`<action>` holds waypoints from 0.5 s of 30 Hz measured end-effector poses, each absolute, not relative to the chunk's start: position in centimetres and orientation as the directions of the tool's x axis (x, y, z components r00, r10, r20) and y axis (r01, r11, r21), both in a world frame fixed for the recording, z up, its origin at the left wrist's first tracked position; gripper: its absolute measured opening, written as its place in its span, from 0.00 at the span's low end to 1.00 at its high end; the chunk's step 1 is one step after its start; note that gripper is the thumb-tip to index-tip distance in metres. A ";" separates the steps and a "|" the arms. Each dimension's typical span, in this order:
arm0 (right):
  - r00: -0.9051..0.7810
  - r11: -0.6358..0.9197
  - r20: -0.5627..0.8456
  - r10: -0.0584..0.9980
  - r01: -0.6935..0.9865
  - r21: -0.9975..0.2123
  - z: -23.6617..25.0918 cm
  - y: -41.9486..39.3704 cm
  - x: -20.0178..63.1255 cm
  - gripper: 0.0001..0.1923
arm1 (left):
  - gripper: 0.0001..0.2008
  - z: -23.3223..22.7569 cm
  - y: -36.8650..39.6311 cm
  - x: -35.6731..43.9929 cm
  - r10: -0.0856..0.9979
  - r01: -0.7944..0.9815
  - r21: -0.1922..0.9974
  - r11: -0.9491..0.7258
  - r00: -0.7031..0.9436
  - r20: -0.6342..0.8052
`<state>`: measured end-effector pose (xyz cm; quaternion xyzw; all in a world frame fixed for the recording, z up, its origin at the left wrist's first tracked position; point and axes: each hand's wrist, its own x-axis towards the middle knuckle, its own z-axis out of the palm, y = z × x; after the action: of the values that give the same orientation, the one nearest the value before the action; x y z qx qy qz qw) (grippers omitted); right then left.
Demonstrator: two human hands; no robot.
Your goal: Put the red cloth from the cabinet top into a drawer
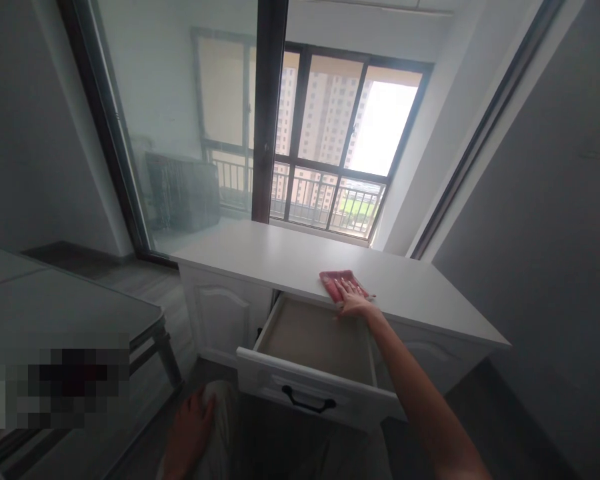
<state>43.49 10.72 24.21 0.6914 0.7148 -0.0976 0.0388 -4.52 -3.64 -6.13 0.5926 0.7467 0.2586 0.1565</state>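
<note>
R-hand fingers (347, 289) spread on pink cloth (329, 283), wht cabinet top (290, 259).

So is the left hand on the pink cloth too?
No, the left hand rests at the knee, low in the view, and only the right hand lies on the pink cloth.

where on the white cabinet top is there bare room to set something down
The cabinet top looks bare on both sides of the pink cloth, out to the left and right ends. Crowded: the cloth itself, with the right hand on it.
</note>
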 end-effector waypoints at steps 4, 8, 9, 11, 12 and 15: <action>-0.117 0.115 -0.066 0.991 0.993 -0.041 23.3 8.1 44.4 0.58 | 0.37 -6.6 -3.5 -4.6 0.956 0.788 0.586 0.188 -0.284 0.077; -0.087 0.093 0.143 0.986 0.995 -0.034 22.3 5.1 44.0 0.45 | 0.38 -6.8 -3.6 -4.7 0.954 0.792 0.579 0.192 -0.288 0.077; -0.088 0.095 0.181 0.980 0.995 -0.033 22.1 4.4 43.8 0.42 | 0.39 -6.8 -3.6 -4.7 0.954 0.792 0.578 0.194 -0.290 0.076; -0.093 0.105 0.243 0.965 0.994 -0.037 21.7 3.0 43.3 0.37 | 0.40 -6.8 -3.8 -4.8 0.956 0.796 0.572 0.195 -0.286 0.072; -0.094 0.110 0.275 0.957 0.993 -0.043 21.5 2.4 43.0 0.35 | 0.40 -6.8 -3.8 -4.8 0.958 0.801 0.566 0.193 -0.280 0.070; -0.143 0.171 0.363 0.921 0.984 -0.046 20.9 1.2 42.1 0.34 | 0.39 -6.7 -3.8 -4.7 0.962 0.820 0.542 0.183 -0.262 0.071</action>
<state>42.06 1.23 20.88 0.6357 0.7491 0.1014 -0.1561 -4.73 -3.81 -6.69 0.5898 0.7555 0.2459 0.1448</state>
